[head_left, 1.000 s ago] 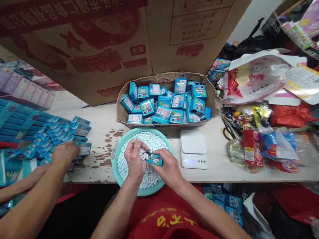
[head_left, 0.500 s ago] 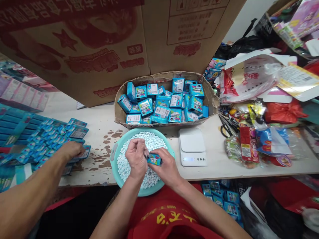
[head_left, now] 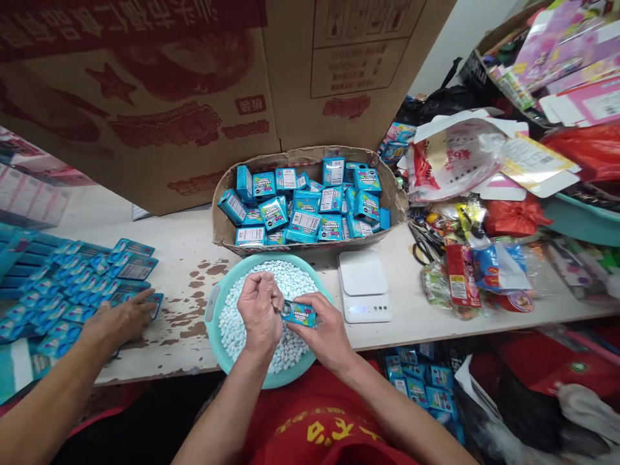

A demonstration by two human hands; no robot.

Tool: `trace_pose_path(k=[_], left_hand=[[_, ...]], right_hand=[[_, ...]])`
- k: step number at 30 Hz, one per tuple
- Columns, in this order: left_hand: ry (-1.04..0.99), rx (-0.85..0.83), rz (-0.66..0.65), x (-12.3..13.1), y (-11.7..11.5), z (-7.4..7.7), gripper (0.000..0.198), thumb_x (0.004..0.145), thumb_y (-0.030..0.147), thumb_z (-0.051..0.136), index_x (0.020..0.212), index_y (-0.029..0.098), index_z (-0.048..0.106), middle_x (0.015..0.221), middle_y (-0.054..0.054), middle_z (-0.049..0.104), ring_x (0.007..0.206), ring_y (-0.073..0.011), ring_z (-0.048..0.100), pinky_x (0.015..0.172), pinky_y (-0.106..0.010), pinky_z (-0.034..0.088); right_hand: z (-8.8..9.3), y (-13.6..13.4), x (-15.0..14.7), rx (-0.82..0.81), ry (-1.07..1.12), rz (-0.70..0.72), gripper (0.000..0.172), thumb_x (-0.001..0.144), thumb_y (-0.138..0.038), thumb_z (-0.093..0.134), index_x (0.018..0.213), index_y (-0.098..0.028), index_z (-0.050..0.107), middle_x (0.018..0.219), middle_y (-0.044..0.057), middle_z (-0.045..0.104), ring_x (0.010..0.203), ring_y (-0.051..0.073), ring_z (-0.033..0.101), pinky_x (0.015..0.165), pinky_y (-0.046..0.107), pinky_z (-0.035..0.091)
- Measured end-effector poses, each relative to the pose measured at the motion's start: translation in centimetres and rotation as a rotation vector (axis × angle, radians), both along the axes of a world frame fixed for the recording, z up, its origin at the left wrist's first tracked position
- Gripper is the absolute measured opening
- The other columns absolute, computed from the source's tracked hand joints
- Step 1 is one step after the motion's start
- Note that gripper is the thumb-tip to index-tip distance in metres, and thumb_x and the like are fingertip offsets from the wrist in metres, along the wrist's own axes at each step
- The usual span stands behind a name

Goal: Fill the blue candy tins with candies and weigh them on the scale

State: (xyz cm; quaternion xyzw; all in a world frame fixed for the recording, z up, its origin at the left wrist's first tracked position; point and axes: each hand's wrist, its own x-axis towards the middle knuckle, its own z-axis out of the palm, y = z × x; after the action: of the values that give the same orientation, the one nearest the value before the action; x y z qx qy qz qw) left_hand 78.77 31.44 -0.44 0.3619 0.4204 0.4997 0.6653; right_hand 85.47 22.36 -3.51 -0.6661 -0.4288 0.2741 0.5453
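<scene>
Clearly largest, a printed cardboard box (head_left: 300, 77) stands beyond the turquoise basin (head_left: 220, 354), which is filled with small pale sweets (head_left: 237, 329). Above the basin, the right hand (head_left: 332, 332) grips a small blue carton (head_left: 300, 315), thumb along its near edge and fingers along its far edge, printed face upward. The left hand (head_left: 263, 316) is curled, its fingertips right at the carton's left end; whether they touch it, or enclose any sweets, I cannot tell. Between the two hands, the carton lies over the sweets.
</scene>
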Motion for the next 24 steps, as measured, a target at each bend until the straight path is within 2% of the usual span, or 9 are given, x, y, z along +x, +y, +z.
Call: trace_pose_path(k=[6,9,10,13,16,18,20,22,24], left_hand=[[0.022,-0.029,-0.026,1.1,0.2,0.4,0.028,0.071,0.036,0.072,0.073,0.018,0.051,0.048,0.008,0.039,0.037,-0.0038,0.033,0.035,-0.015,0.027],[0.164,0.069,0.038,0.0,1.1,-1.1,0.023,0.077,0.038,0.065,0.075,0.019,0.052,0.049,0.008,0.04,0.039,-0.0052,0.034,0.037,-0.016,0.028],[0.283,0.125,-0.003,-0.7,1.4,-2.0,0.021,0.079,0.039,0.062,0.075,0.019,0.053,0.051,0.006,0.044,0.042,-0.0069,0.039,0.04,-0.018,0.033],[0.789,0.374,-0.317,-2.9,2.3,-4.9,0.017,0.076,0.037,0.063,0.078,0.021,0.062,0.076,-0.003,0.065,0.074,-0.0195,0.06,0.067,-0.033,0.05],[1.159,0.665,-0.408,-2.8,3.7,-6.3,0.019,0.081,0.032,0.057,0.094,0.023,0.067,0.108,-0.009,0.065,0.107,-0.0291,0.055,0.093,-0.048,0.043],[1.277,0.812,-0.421,-0.8,5.6,-5.8,0.028,0.087,0.024,0.046,0.11,0.022,0.063,0.121,-0.01,0.06,0.114,-0.0277,0.051,0.097,-0.047,0.04],[1.382,0.915,-0.573,2.5,8.3,-4.6,0.04,0.086,0.012,0.04,0.12,0.022,0.058,0.132,-0.01,0.052,0.12,-0.0262,0.047,0.099,-0.044,0.039],[1.492,0.928,-0.866,5.8,11.4,-3.4,0.054,0.078,0.001,0.044,0.125,0.025,0.055,0.14,-0.008,0.046,0.126,-0.0265,0.043,0.102,-0.043,0.037],[1.514,0.82,-1.237,8.2,14.1,-2.7,0.067,0.067,-0.001,0.057,0.129,0.028,0.052,0.141,-0.006,0.046,0.127,-0.0275,0.043,0.103,-0.04,0.036]], right_hand=[[-0.2,-0.7,1.2,-0.018,0.169,-0.024,0.029,0.069,-0.025,0.077,0.095,-0.021,0.064,0.094,0.003,0.062,0.09,0.019,0.06,0.081,0.033,0.049],[0.5,-2.3,3.5,-0.009,0.243,-0.086,0.033,0.068,-0.029,0.078,0.097,-0.022,0.064,0.097,0.003,0.062,0.088,0.018,0.06,0.078,0.03,0.05],[0.6,-3.0,4.6,-0.012,0.245,-0.134,0.034,0.069,-0.031,0.077,0.098,-0.022,0.063,0.097,0.003,0.062,0.087,0.018,0.061,0.077,0.03,0.05],[-0.6,-5.0,8.8,-0.062,0.179,-0.331,0.038,0.068,-0.038,0.076,0.098,-0.02,0.063,0.095,0.005,0.063,0.083,0.02,0.06,0.076,0.032,0.05],[-3.3,-5.8,13.1,-0.133,0.06,-0.465,0.043,0.066,-0.047,0.073,0.096,-0.018,0.063,0.091,0.006,0.063,0.082,0.021,0.059,0.077,0.036,0.049],[-5.1,-5.6,15.2,-0.154,-0.006,-0.486,0.043,0.068,-0.049,0.07,0.096,-0.018,0.062,0.09,0.006,0.062,0.081,0.021,0.058,0.076,0.036,0.049],[-6.8,-5.0,16.6,-0.141,-0.048,-0.478,0.043,0.07,-0.051,0.067,0.096,-0.017,0.06,0.09,0.005,0.061,0.082,0.02,0.058,0.077,0.035,0.049],[-8.1,-4.4,17.3,-0.116,-0.067,-0.46,0.043,0.072,-0.052,0.064,0.096,-0.017,0.059,0.091,0.006,0.06,0.084,0.02,0.058,0.078,0.035,0.048],[-9.1,-4.0,17.7,-0.107,-0.073,-0.444,0.043,0.073,-0.053,0.062,0.096,-0.017,0.057,0.092,0.006,0.06,0.086,0.021,0.058,0.08,0.036,0.048]])
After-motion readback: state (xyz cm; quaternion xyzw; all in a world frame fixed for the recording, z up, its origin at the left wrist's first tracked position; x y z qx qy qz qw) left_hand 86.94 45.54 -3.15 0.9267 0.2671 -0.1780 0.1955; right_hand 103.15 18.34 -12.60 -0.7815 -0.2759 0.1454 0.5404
